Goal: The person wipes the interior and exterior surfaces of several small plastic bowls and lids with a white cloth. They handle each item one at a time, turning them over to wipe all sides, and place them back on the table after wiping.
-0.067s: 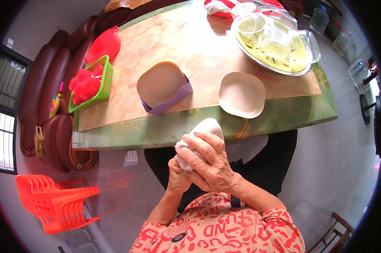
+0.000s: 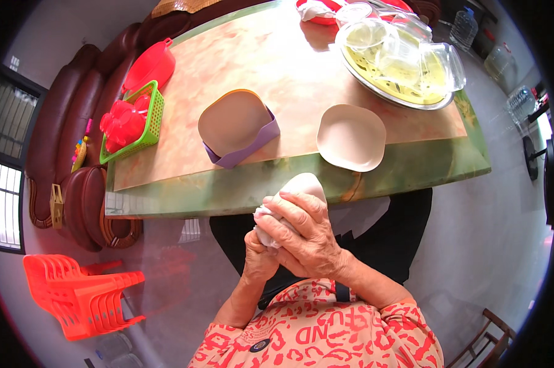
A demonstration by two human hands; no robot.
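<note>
Just off the near table edge, a small beige plate [image 2: 306, 183] is tilted up between my hands, its lower part hidden by fingers. A crumpled white cloth [image 2: 266, 228] is wrapped against the plate. My right hand [image 2: 307, 236] lies across both, its fingers bent over the cloth. Below and to the left, my left hand [image 2: 258, 257] is closed at the lower end of the plate. A second beige plate [image 2: 352, 137] rests near the table edge. To its left, a stack of similar plates [image 2: 234, 122] leans in a purple holder [image 2: 246, 147].
On the marbled table [image 2: 252, 55], a green basket [image 2: 154, 119] holds red cups, with a red container [image 2: 153, 64] behind. A large bowl [image 2: 399, 101] at far right carries a yellow strainer and clear containers. Red plastic chairs [image 2: 74, 297] stand at left, beside a brown leather sofa [image 2: 53, 122].
The plate and both hands have barely shifted. Nothing has been taken hold of or let go.
</note>
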